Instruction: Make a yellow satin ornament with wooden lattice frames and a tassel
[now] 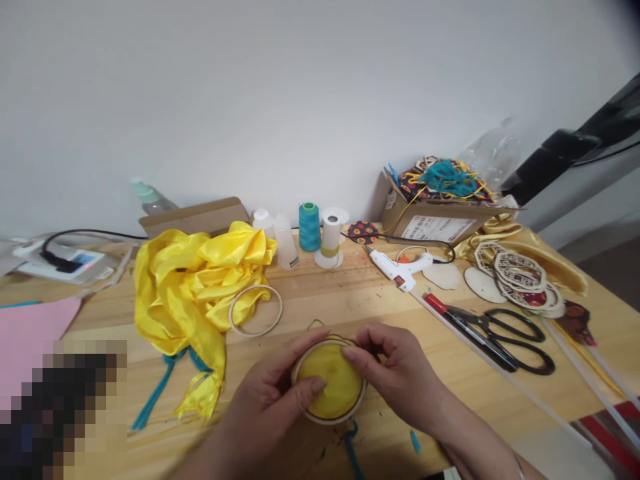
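A small round hoop (pixel 334 381) with yellow fabric stretched across it is between my hands, just above the wooden table. My left hand (pixel 283 383) grips its left side, the thumb lying over the yellow face and the fingers behind the rim. At the upper right rim, my right hand (pixel 393 370) pinches with thumb and forefinger, where a thin olive cord (pixel 340 339) runs along the top edge. A teal cord (pixel 353 450) hangs below the hoop. Beyond my left hand, an empty wooden ring (pixel 256 311) leans partly on bunched yellow satin (pixel 200 287).
A white glue gun (pixel 400 268), black-handled scissors (pixel 515 337) and a red-capped marker (pixel 470 333) lie to the right. Behind stand a teal thread cone (pixel 309 228), a white spool (pixel 331 237) and a cardboard box (pixel 440 217). Cut wooden ornaments (pixel 520 277) pile up at far right.
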Action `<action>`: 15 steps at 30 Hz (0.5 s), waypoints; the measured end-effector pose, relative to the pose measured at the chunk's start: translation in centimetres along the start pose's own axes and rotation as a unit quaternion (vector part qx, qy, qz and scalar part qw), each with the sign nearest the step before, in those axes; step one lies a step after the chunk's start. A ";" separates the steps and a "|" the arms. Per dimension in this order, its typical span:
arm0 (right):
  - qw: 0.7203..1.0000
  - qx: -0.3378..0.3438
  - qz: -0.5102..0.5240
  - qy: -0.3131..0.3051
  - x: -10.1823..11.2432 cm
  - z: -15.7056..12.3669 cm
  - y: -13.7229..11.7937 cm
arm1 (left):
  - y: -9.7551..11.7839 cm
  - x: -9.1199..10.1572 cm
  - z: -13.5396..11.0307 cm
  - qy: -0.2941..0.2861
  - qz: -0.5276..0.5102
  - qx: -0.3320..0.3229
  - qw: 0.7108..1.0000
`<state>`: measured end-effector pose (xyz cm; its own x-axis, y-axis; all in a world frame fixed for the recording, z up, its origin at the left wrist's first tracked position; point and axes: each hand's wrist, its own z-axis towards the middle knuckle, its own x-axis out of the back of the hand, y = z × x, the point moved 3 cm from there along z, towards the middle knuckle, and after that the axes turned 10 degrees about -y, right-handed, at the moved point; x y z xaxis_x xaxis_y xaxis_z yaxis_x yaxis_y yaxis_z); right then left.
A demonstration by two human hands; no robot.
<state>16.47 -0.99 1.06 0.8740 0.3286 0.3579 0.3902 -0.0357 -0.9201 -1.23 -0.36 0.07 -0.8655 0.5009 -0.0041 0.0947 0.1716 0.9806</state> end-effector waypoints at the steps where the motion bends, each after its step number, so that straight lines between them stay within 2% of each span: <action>1: 1.000 -0.003 0.004 -0.002 0.0 0.0 0.0 | 0.0 0.0 0.0 0.000 0.001 0.000 1.000; 9: 1.000 0.003 0.004 -0.001 -0.1 -0.1 0.3 | 0.0 0.1 0.2 0.004 0.054 -0.002 0.999; 15: 1.000 0.002 0.018 -0.003 -0.1 0.0 0.4 | -0.1 0.0 0.4 0.021 0.038 0.004 0.999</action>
<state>16.51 -1.00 0.65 0.8854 0.3330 0.3244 0.3584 -0.0443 -0.9325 -1.02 -0.06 -0.11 -0.8758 0.4760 0.0797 0.1650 0.1402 0.9763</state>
